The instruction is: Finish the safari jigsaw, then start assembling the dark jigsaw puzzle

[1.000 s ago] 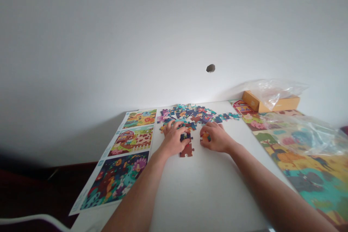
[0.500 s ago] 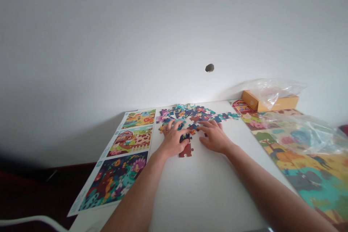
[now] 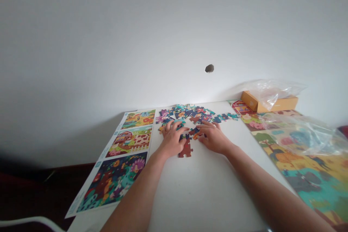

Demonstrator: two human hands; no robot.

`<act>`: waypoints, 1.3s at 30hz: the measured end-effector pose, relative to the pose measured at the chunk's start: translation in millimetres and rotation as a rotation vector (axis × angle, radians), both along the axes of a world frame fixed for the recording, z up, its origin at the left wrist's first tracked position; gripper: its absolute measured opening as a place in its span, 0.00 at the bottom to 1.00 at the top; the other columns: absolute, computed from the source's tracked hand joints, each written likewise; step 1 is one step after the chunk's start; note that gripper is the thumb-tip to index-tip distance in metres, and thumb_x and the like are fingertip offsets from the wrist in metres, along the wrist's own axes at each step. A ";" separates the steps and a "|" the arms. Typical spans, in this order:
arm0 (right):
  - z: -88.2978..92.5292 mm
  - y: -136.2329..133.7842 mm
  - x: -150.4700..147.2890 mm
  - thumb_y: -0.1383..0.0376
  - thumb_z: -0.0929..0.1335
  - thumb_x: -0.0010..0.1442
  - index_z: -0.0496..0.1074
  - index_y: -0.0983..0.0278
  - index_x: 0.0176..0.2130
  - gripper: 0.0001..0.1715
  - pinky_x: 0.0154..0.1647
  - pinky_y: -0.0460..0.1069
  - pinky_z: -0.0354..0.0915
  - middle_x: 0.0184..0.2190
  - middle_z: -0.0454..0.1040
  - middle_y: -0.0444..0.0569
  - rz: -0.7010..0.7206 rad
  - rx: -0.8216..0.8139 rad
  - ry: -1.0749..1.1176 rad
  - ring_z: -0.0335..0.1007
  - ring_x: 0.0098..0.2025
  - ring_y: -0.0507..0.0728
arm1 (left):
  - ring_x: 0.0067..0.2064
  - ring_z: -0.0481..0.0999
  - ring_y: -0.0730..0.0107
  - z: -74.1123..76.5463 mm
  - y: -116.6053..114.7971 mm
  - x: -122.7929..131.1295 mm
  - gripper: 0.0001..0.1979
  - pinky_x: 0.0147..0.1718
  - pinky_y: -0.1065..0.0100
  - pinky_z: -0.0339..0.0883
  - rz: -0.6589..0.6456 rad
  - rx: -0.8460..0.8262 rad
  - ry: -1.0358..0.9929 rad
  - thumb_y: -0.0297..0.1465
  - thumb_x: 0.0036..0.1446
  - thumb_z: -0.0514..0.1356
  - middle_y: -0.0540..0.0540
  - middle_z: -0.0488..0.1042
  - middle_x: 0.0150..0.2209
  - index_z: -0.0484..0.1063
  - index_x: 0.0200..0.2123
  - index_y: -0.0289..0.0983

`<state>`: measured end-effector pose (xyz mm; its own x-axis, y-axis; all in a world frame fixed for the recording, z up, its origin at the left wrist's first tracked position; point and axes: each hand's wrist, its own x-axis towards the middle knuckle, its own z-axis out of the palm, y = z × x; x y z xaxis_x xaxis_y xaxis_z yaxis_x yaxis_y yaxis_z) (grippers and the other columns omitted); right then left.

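Observation:
My left hand point(image 3: 173, 140) lies with its fingers spread over the left side of some joined puzzle pieces. The lowest joined piece point(image 3: 185, 149) is brown, with dark blue above it, and shows to the right of the thumb. My right hand point(image 3: 214, 137) has thumb and index finger around a dark puzzle piece with orange on it point(image 3: 195, 136), just right of the joined ones. Fingers partly cover that piece. Behind both hands is a heap of loose puzzle pieces point(image 3: 187, 112), mostly dark blue, purple and teal.
A sheet with three printed pictures point(image 3: 107, 185) lies on the left of the white table point(image 3: 201, 195). On the right lies a colourful picture puzzle point(image 3: 299, 168) under a clear plastic bag point(image 3: 310, 136). An orange box point(image 3: 280, 103) stands by the wall point(image 3: 163, 43), which has a hole.
The right thumb and fingers have shifted slightly down and left with the orange-marked piece, which sits lower and turned. My left hand has hardly moved.

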<state>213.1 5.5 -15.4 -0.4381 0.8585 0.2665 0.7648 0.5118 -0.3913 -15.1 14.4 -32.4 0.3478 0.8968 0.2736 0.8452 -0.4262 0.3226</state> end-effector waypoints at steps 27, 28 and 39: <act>0.5 0.2 1.3 0.62 0.72 0.59 0.78 0.54 0.46 0.13 0.58 0.60 0.56 0.46 0.77 0.49 0.006 -0.008 0.023 0.67 0.53 0.64 | 0.66 0.53 0.39 3.2 -0.8 1.6 0.13 0.60 0.36 0.50 0.067 0.034 0.009 0.29 0.53 0.61 0.43 0.67 0.62 0.78 0.42 0.46; 0.4 0.4 1.4 0.61 0.73 0.59 0.79 0.54 0.45 0.12 0.57 0.60 0.56 0.45 0.77 0.49 -0.001 -0.005 0.019 0.67 0.53 0.64 | 0.66 0.53 0.39 2.6 -0.5 1.4 0.13 0.60 0.36 0.50 0.073 0.038 0.004 0.29 0.53 0.61 0.43 0.67 0.62 0.78 0.42 0.45; 7.4 -4.3 -3.2 0.59 0.74 0.55 0.77 0.58 0.45 0.16 0.53 0.58 0.58 0.43 0.77 0.50 -0.020 -0.012 0.088 0.67 0.49 0.63 | 0.65 0.55 0.40 -2.1 3.0 -0.4 0.12 0.60 0.37 0.52 0.132 0.064 -0.007 0.30 0.53 0.62 0.43 0.67 0.60 0.78 0.42 0.46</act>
<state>209.9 1.2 -8.0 -0.3957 0.8704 0.2930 0.7373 0.4913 -0.4637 -15.5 17.4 -34.4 0.2257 0.9153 0.3335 0.8929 -0.3313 0.3049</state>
